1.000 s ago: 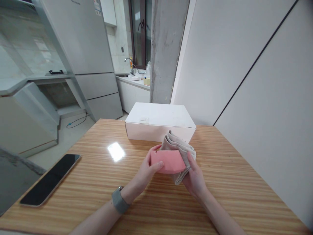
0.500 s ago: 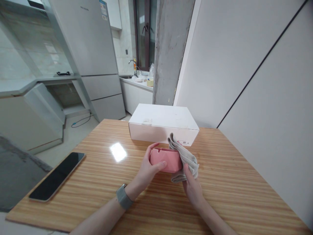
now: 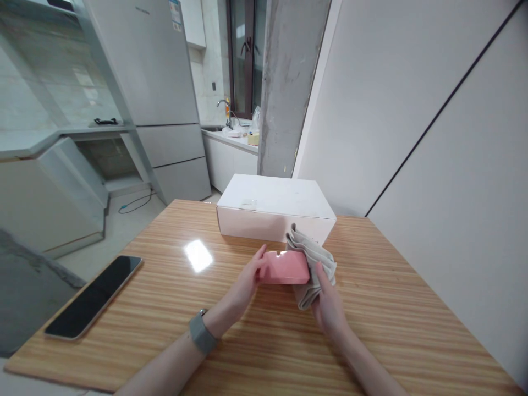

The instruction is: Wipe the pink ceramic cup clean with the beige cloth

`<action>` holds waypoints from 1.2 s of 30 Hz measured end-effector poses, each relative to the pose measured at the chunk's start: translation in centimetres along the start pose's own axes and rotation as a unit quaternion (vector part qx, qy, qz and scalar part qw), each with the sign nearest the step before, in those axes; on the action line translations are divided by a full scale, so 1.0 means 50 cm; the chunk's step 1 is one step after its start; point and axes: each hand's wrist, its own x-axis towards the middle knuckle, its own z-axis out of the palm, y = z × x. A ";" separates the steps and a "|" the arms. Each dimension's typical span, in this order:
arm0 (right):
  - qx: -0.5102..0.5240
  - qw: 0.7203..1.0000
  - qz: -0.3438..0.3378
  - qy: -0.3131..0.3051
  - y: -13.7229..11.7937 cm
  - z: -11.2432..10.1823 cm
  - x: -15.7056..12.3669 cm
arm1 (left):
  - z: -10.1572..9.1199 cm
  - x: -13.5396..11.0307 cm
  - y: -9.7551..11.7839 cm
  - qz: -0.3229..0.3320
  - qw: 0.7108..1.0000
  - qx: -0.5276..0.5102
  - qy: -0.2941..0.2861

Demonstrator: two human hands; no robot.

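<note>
A pink ashtray (image 3: 285, 268) with faceted sides and a notch in its rim is in my left hand (image 3: 246, 283), which grips it by the left end. My right hand (image 3: 329, 304) holds a folded grey cloth (image 3: 312, 258) against the ashtray's right side. Part of the ashtray's right end is hidden behind the cloth. Both things are over the wooden table (image 3: 231, 352), in front of a white box; whether the ashtray's underside touches the tabletop I cannot tell.
The closed white box (image 3: 276, 196) lies at the table's far side. Near the left edge rests a black-screened phone (image 3: 95, 297). A white wall (image 3: 445, 181) runs along the right, and a fridge (image 3: 144, 71) stands beyond the table.
The ashtray has turned and shifted slightly right. My left thumb has left its front face, and the hand now grips its left end. The cloth has moved a little with my right hand.
</note>
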 end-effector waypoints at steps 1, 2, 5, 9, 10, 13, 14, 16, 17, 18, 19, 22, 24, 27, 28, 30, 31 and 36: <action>0.018 1.000 0.016 0.008 -0.004 0.001 0.001 | -0.002 0.000 0.003 -0.002 1.000 0.000 -0.007; 0.031 0.999 0.031 0.011 -0.009 0.003 0.000 | -0.003 -0.002 0.007 0.001 1.000 0.002 -0.012; 0.048 0.997 0.057 0.003 -0.021 0.007 -0.008 | -0.002 -0.009 0.014 0.024 1.000 -0.002 -0.019; 0.038 0.998 0.047 -0.029 -0.018 0.005 -0.020 | 0.003 -0.014 0.013 0.045 0.997 -0.044 -0.047; 0.034 0.998 0.045 -0.036 -0.016 0.004 -0.022 | 0.004 -0.015 0.011 0.043 0.996 -0.056 -0.058; 0.014 0.998 0.028 -0.053 -0.009 0.002 -0.026 | 0.007 -0.021 0.007 0.024 0.992 -0.083 -0.094; 0.006 0.998 0.020 -0.058 -0.008 0.002 -0.026 | 0.008 -0.022 0.006 0.019 0.991 -0.085 -0.101; -0.005 0.998 0.012 -0.064 -0.007 0.003 -0.027 | 0.010 -0.024 0.004 0.022 0.992 -0.083 -0.097; -0.007 0.998 0.014 -0.067 -0.006 0.003 -0.026 | 0.011 -0.024 0.002 0.026 0.992 -0.082 -0.087; -0.008 0.997 0.017 -0.069 -0.005 0.003 -0.026 | 0.012 -0.023 0.001 0.031 0.993 -0.082 -0.076; -0.007 0.997 0.019 -0.071 -0.003 0.003 -0.026 | 0.013 -0.022 -0.001 0.035 0.994 -0.083 -0.065; -0.014 0.997 0.011 -0.079 0.002 0.001 -0.025 | 0.016 -0.019 -0.007 0.041 0.995 -0.081 -0.030; -0.033 0.996 -0.011 -0.086 0.004 -0.001 -0.026 | 0.016 -0.017 -0.009 0.048 0.997 -0.063 -0.004; -0.080 0.990 -0.046 -0.106 0.003 -0.003 -0.034 | 0.014 -0.017 -0.011 0.066 0.997 -0.026 0.025; -0.099 0.987 -0.055 -0.119 0.001 -0.002 -0.038 | 0.013 -0.017 -0.012 0.075 0.997 -0.014 0.034; -0.137 0.975 -0.074 -0.156 -0.002 0.002 -0.048 | 0.012 -0.017 -0.015 0.092 0.994 0.009 0.053; -0.155 0.969 -0.085 -0.175 -0.005 0.005 -0.052 | 0.012 -0.017 -0.016 0.098 0.993 0.022 0.064; -0.154 0.967 -0.076 -0.189 -0.011 0.013 -0.049 | 0.012 -0.011 -0.020 0.086 0.993 0.034 0.076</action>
